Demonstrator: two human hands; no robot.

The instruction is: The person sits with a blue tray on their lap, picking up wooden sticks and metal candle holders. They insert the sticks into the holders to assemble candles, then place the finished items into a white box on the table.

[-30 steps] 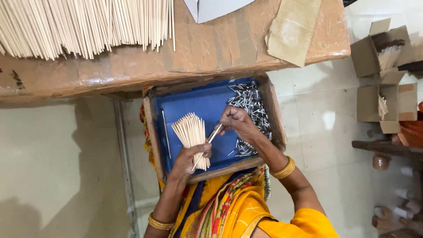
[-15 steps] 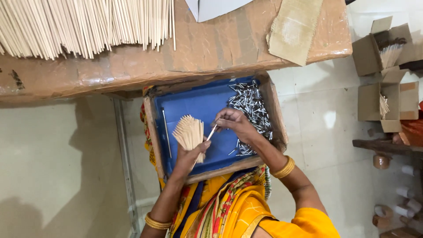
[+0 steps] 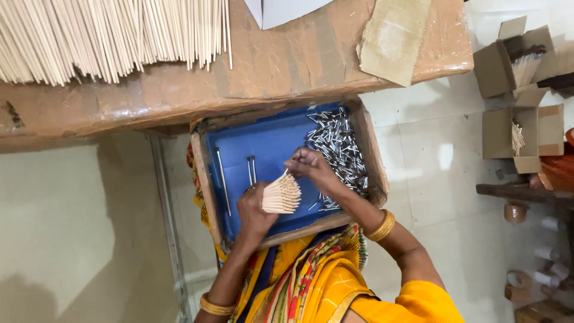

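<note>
My left hand grips a fanned bundle of thin pale wooden sticks over a blue-lined tray on my lap. My right hand is pinched at the top edge of the bundle, fingers closed on the tip of one stick. A heap of small silver metal pieces fills the tray's right side, just beyond my right hand. A few long metal rods lie on the blue lining to the left.
A brown paper-wrapped table stands ahead, with a big pile of long pale sticks at its left. Open cardboard boxes holding sticks sit on the tiled floor to the right, near small cups.
The bundle has tilted from upright to lying sideways, tips pointing right. My right hand has moved down and in to meet its top edge.
</note>
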